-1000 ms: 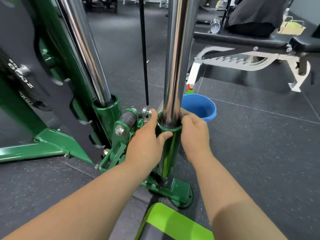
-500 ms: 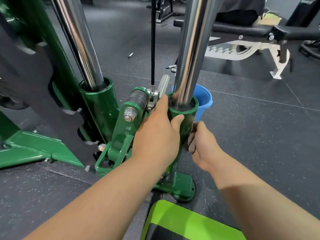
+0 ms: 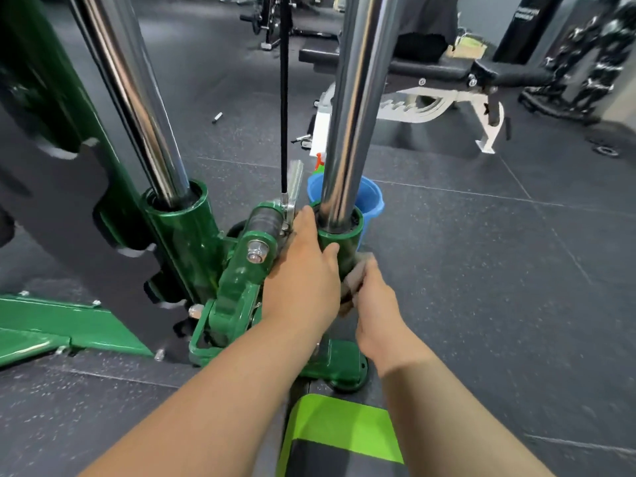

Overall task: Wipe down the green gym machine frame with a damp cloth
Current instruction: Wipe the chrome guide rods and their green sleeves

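The green machine frame [image 3: 237,290] stands on the floor with two chrome rods rising from green sleeves. My left hand [image 3: 303,277] grips the nearer green sleeve [image 3: 342,234] from the left, thumb across its front. Just below and to the right, my right hand [image 3: 375,315] holds a blurred greyish cloth [image 3: 358,273] against the sleeve's lower right side. Most of the cloth is hidden between my hand and the sleeve. The sleeve's green base plate [image 3: 344,368] shows between my forearms.
A blue bucket [image 3: 373,201] stands right behind the sleeve, with a spray bottle's top [image 3: 320,161] beside it. A black cable [image 3: 284,98] runs up next to the chrome rod [image 3: 354,115]. A weight bench [image 3: 447,74] is at the back right, a lime-green pad [image 3: 337,428] near me.
My right hand has slid down from the sleeve's top rim to its lower side, and the cloth now shows at its fingers. My left hand has kept its grip.
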Demonstrator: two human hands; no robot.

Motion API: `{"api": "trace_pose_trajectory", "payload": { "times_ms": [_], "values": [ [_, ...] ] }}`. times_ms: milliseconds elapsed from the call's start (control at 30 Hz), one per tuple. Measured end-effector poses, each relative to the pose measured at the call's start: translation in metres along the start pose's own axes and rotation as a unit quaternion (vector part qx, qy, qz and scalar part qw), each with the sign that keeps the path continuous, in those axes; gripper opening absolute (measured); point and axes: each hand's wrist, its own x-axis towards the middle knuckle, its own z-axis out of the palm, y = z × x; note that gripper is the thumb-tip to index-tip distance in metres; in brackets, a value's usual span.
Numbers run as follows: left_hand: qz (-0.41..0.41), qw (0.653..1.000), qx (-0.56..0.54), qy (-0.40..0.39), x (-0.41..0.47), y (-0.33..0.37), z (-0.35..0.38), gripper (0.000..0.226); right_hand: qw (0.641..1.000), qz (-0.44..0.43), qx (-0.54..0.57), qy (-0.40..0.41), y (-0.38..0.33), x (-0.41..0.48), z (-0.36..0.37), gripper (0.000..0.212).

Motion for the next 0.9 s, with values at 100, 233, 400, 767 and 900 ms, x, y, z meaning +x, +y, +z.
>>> {"api": "trace_pose_trajectory", "payload": {
  "times_ms": [100,233,400,767,900],
  "values": [
    [-0.010,1.000,0.006,-0.005,-0.002,0.003,-0.003,0.059,0.990,-0.016,0.121,-0.069,0.004,-0.003,0.002,0.048],
    [0.009,0.999,0.015,0.027,0.000,0.002,0.000,0.059,0.967,-0.129,0.190,-0.107,-0.009,0.002,0.000,0.044],
    [0.024,1.000,0.006,0.002,-0.001,-0.004,0.000,0.058,0.999,0.001,0.030,-0.041,0.024,0.013,0.000,0.040],
    [0.018,0.999,0.037,0.025,-0.001,-0.004,0.009,0.058,0.987,-0.008,0.144,-0.074,0.024,0.037,0.001,0.027],
    [0.019,0.998,0.048,0.042,-0.004,0.002,0.010,0.052,0.988,0.104,0.110,-0.018,0.078,0.060,-0.006,0.034]
  ]
}}
